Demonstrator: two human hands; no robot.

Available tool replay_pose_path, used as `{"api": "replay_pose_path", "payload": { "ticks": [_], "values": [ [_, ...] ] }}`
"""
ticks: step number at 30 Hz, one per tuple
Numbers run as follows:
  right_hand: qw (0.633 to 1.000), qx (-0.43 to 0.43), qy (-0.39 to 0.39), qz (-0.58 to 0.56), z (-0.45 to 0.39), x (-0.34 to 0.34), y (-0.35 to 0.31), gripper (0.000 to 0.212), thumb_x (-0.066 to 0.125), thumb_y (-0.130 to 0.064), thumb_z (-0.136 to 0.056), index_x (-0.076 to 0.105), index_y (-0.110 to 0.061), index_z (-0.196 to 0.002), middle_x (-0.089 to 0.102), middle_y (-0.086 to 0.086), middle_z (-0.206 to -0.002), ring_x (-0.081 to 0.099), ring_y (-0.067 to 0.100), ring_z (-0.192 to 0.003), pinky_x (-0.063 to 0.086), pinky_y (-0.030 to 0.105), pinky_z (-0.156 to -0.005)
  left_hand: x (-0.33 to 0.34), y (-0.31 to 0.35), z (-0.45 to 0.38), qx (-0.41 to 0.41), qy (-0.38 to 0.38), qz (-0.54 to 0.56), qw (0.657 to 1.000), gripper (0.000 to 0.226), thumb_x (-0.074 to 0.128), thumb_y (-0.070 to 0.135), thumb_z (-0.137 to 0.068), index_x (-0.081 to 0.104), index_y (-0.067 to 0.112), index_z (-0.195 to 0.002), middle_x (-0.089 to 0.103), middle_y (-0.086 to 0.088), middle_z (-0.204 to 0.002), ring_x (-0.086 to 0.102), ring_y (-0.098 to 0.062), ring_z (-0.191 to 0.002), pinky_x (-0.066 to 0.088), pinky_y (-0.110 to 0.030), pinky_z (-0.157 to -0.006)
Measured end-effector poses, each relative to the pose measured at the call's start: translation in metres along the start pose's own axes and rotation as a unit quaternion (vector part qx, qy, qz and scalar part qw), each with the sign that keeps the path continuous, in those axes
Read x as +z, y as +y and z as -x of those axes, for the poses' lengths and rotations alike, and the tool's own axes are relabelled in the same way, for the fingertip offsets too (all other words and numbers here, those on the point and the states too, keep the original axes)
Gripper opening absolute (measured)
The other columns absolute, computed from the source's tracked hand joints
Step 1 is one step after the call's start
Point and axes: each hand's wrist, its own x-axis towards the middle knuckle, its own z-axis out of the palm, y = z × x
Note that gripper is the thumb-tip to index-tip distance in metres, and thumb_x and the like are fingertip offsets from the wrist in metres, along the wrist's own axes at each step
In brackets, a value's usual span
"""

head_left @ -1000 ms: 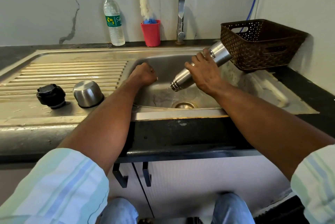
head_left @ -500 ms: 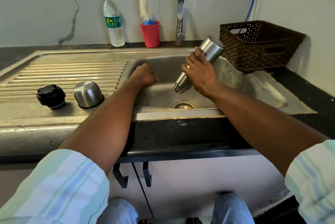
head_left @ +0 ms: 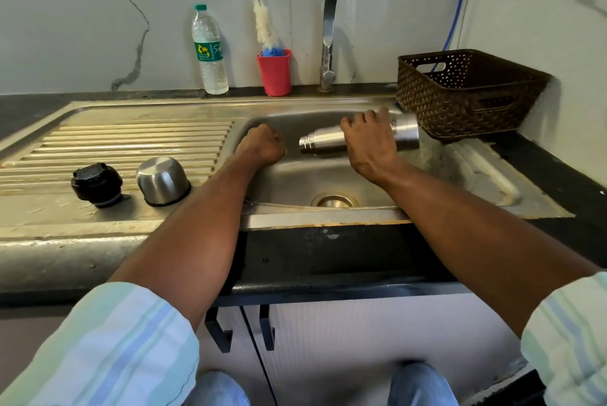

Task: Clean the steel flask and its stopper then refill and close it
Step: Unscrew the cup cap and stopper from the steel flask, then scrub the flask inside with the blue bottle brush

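On the drainboard at far left, black stopper [head_left: 97, 185] upright, steel cup lid [head_left: 163, 180] upside down just beside it, both apart from the basin. Behind them at the wall: plastic water bottle [head_left: 209, 49], red cup [head_left: 274, 72] holding a bottle brush [head_left: 265, 27], then the tap [head_left: 329, 34]. Left hand [head_left: 262, 147] curled into a fist, gripping nothing, resting at the left wall of the sink [head_left: 328, 213]. Steel flask [head_left: 328, 139] held roughly horizontal over the basin, open mouth pointing left, base toward the brown basket [head_left: 466, 93] on the tabletop [head_left: 565, 182] at right. Right hand [head_left: 371, 146] wraps the flask mid-body from above, fingers curled over it. Drain below, near the front edge.
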Motion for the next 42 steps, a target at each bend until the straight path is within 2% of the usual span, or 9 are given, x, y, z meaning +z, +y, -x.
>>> {"api": "replay_pose_path", "payload": {
  "ticks": [5,8,11,14,20,27,33,36,42],
  "values": [
    [0.981,0.080,-0.031,-0.173,0.000,0.000,-0.002,0.061,0.075,-0.030,-0.076,0.047,-0.007,-0.125,0.061,0.015,-0.118,0.060,0.031,-0.103,0.044,0.042,-0.091,0.003,-0.003,-0.016,-0.058,0.008,0.136,0.989,0.025,0.059,0.023,-0.084,0.069,0.005,-0.098,0.070,-0.013,-0.092,0.068,-0.029,-0.084,0.061,-0.035,-0.074],
    [0.931,0.114,-0.046,-0.343,-0.002,-0.001,-0.004,0.074,0.084,-0.037,-0.070,0.046,-0.009,-0.127,0.063,0.011,-0.117,0.064,0.028,-0.099,0.049,0.033,-0.078,-0.007,0.015,0.000,-0.116,-0.063,0.350,0.927,0.022,0.046,0.012,-0.101,0.058,0.007,-0.084,0.061,-0.010,-0.077,0.059,-0.021,-0.066,0.055,-0.026,-0.058],
    [0.874,0.114,-0.025,-0.471,-0.004,-0.005,-0.007,0.082,0.087,-0.042,-0.065,0.046,-0.009,-0.127,0.063,0.009,-0.116,0.064,0.027,-0.101,0.049,0.029,-0.075,-0.012,0.022,0.006,-0.183,-0.112,0.433,0.875,0.031,0.044,0.030,-0.105,0.057,0.002,-0.101,0.067,-0.017,-0.087,0.067,-0.027,-0.075,0.057,-0.039,-0.069],
    [0.820,0.102,0.016,-0.563,-0.004,-0.015,-0.013,0.090,0.091,-0.039,-0.058,0.045,-0.009,-0.130,0.063,0.009,-0.121,0.061,0.025,-0.106,0.049,0.030,-0.081,-0.017,0.022,0.007,-0.250,-0.223,0.460,0.823,0.073,0.039,0.061,-0.098,0.049,-0.007,-0.121,0.068,-0.031,-0.105,0.069,-0.040,-0.093,0.057,-0.050,-0.074],
    [0.775,0.006,0.068,-0.628,0.000,-0.028,-0.022,0.090,0.088,-0.031,-0.067,0.039,-0.010,-0.139,0.062,0.008,-0.127,0.059,0.017,-0.104,0.041,0.010,-0.073,-0.014,0.029,0.012,-0.213,-0.341,0.537,0.742,0.094,0.029,0.077,-0.091,0.055,-0.005,-0.127,0.063,-0.033,-0.121,0.061,-0.045,-0.116,0.042,-0.057,-0.106],
    [0.772,-0.074,0.062,-0.629,-0.002,-0.023,-0.024,0.083,0.082,-0.035,-0.075,0.040,-0.020,-0.145,0.061,0.002,-0.131,0.057,0.010,-0.109,0.044,0.017,-0.087,-0.016,0.030,0.011,-0.188,-0.290,0.621,0.704,0.077,0.044,0.069,-0.090,0.060,0.000,-0.120,0.066,-0.031,-0.117,0.061,-0.049,-0.112,0.043,-0.060,-0.104],
    [0.806,-0.095,-0.021,-0.584,-0.030,-0.034,-0.014,0.072,0.078,-0.012,-0.078,0.047,-0.020,-0.143,0.054,-0.002,-0.138,0.048,0.013,-0.124,0.035,0.026,-0.106,-0.022,0.029,0.001,-0.224,-0.151,0.690,0.672,0.056,0.054,0.050,-0.088,0.068,-0.003,-0.097,0.070,-0.023,-0.092,0.068,-0.037,-0.081,0.057,-0.044,-0.069],
    [0.808,-0.045,-0.064,-0.583,-0.062,-0.041,-0.004,0.048,0.073,-0.012,-0.084,0.061,-0.015,-0.130,0.062,0.002,-0.130,0.057,0.015,-0.118,0.041,0.025,-0.092,-0.029,0.023,-0.009,-0.222,-0.077,0.755,0.612,0.054,0.054,0.048,-0.086,0.066,-0.003,-0.100,0.070,-0.022,-0.085,0.067,-0.034,-0.078,0.058,-0.043,-0.070],
    [0.803,0.064,0.019,-0.593,-0.154,-0.041,-0.025,0.008,0.069,-0.016,-0.088,0.072,-0.008,-0.090,0.071,0.008,-0.090,0.064,0.015,-0.078,0.054,0.035,-0.079,-0.041,0.007,-0.033,-0.167,0.018,0.837,0.521,0.063,0.070,0.039,-0.085,0.050,0.004,-0.133,0.060,-0.028,-0.125,0.066,-0.042,-0.102,0.056,-0.052,-0.082]
  ]
}}
